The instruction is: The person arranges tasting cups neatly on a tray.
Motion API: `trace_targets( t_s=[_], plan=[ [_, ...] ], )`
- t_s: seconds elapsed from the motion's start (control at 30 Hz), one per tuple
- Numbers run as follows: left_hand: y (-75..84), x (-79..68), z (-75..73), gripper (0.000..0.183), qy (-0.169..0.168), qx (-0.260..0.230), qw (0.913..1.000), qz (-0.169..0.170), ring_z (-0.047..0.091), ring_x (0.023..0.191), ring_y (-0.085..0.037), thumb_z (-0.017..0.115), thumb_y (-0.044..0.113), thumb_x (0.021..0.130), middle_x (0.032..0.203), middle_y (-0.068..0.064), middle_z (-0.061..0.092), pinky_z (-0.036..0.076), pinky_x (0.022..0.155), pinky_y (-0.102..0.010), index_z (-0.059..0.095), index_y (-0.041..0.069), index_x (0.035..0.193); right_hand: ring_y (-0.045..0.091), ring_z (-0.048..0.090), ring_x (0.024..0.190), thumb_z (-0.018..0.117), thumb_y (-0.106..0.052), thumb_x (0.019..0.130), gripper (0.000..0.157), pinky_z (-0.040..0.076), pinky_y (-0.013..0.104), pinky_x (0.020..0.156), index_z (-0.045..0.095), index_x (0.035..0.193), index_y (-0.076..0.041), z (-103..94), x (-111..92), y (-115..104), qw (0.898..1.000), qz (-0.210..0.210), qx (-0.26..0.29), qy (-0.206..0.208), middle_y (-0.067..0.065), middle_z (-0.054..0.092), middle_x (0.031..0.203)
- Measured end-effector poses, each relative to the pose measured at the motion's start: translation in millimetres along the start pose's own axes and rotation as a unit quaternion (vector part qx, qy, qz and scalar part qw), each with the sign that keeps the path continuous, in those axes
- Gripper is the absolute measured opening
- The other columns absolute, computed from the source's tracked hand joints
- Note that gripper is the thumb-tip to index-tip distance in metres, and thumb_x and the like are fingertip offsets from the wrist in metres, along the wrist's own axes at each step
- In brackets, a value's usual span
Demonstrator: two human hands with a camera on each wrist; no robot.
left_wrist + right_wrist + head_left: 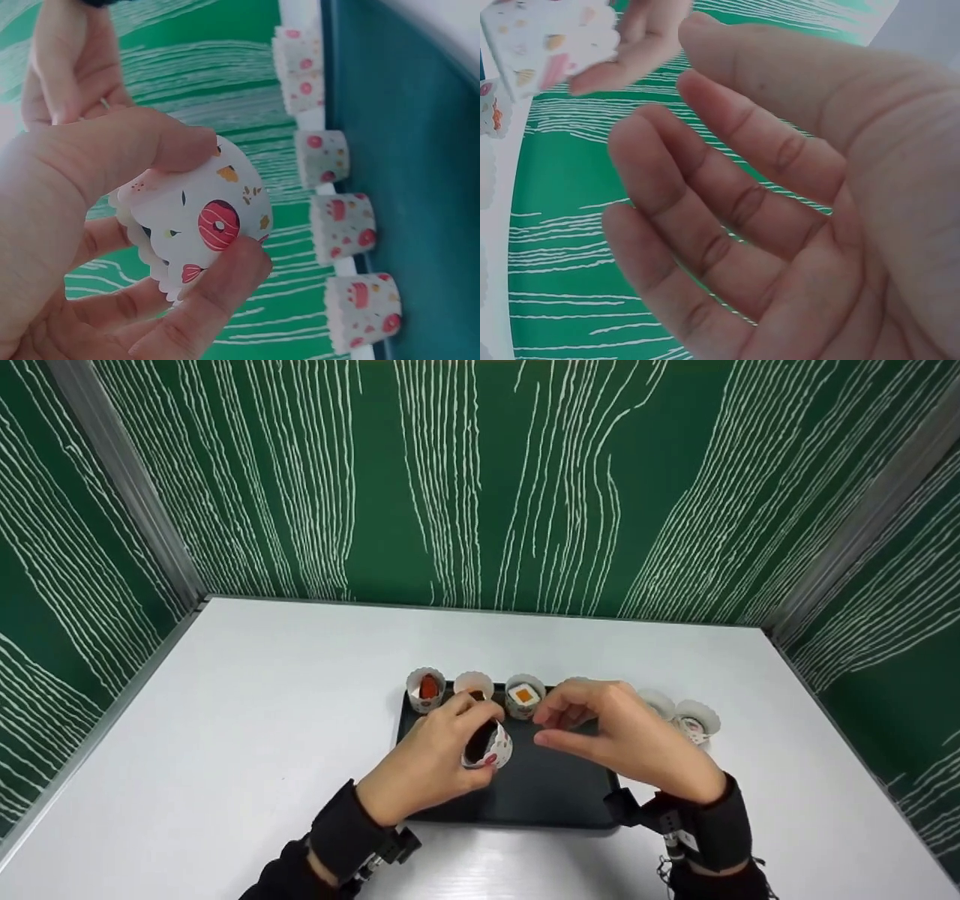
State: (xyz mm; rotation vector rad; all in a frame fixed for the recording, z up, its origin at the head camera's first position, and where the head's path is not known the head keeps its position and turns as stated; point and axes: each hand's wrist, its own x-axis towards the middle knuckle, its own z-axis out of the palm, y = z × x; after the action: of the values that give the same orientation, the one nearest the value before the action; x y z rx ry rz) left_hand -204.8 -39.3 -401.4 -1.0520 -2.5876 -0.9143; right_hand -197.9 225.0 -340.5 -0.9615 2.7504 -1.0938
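Observation:
My left hand (431,754) grips a white paper baking cup (499,748) printed with donuts, tilted above the black tray (555,791). Something dark shows inside it. In the left wrist view, thumb and fingers curl round the wall of this cup (217,195). To its right, my right hand (630,727) hovers with loosely bent fingers and nothing between them. The right wrist view shows the same bare palm (802,277), apart from the held cup (551,41).
Along the tray's far edge stand a cup with a red piece (426,690), a cup partly behind my left hand (474,684), and a cup with a white-and-orange piece (524,695). Another cup (577,681) is mostly hidden. Farther right are more cups (696,721). Green walls enclose the white table (300,675).

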Motion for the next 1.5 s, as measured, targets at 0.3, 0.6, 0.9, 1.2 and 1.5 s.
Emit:
trace_targets(
  t_s=[0.3,0.6,0.9,1.2,1.5],
  plan=[
    [-19.7,-7.0,-0.8,0.056,-0.037,0.018,0.9987,-0.029,0.068,0.101,-0.023,0.086,0.014,0.085,0.12,-0.011,0.064,0.061,0.086,-0.04,0.062,0.011,0.136,0.006,0.072,0.087,0.078,-0.029,0.1,0.01,0.06,0.027,0.082,0.076,0.105,-0.022,-5.0,-1.6,0.5,1.0,0.006,-0.004,0.002,-0.013,0.076,0.098],
    [-41.5,-14.7,1.2,0.06,-0.064,0.044,0.9952,-0.059,0.069,0.097,-0.026,0.089,0.012,0.082,0.118,-0.014,0.064,0.062,0.081,-0.042,0.062,0.006,0.135,0.004,0.071,0.086,0.076,-0.036,0.101,0.009,0.059,0.025,0.082,0.075,0.104,-0.028,-5.7,-2.9,1.0,1.0,0.006,-0.017,0.008,-0.015,0.075,0.096],
    [-55.0,-16.0,5.4,0.059,-0.086,0.07,0.9904,-0.083,0.071,0.097,-0.034,0.092,0.009,0.076,0.124,-0.023,0.063,0.061,0.08,-0.049,0.063,0.002,0.128,0.005,0.071,0.087,0.076,-0.036,0.101,0.009,0.059,0.026,0.083,0.074,0.105,-0.028,-5.5,-4.0,2.6,1.0,0.015,-0.017,0.005,-0.015,0.075,0.097],
    [-59.1,-14.3,8.6,0.055,-0.086,0.091,0.9885,-0.084,0.072,0.093,-0.036,0.093,0.007,0.073,0.123,-0.026,0.065,0.061,0.078,-0.051,0.064,0.0,0.119,0.005,0.071,0.088,0.077,-0.034,0.101,0.015,0.06,0.027,0.083,0.075,0.108,-0.021,-4.6,-3.9,3.7,1.0,0.017,-0.015,0.004,-0.014,0.075,0.098],
    [-59.0,-13.7,8.4,0.056,-0.097,0.108,0.9842,-0.102,0.073,0.098,-0.04,0.095,0.006,0.073,0.126,-0.031,0.065,0.062,0.082,-0.051,0.067,-0.003,0.121,0.005,0.071,0.089,0.077,-0.033,0.101,0.011,0.059,0.026,0.084,0.074,0.109,-0.027,-5.4,-3.7,5.8,0.999,0.027,-0.02,0.004,-0.015,0.076,0.099]
  ],
)
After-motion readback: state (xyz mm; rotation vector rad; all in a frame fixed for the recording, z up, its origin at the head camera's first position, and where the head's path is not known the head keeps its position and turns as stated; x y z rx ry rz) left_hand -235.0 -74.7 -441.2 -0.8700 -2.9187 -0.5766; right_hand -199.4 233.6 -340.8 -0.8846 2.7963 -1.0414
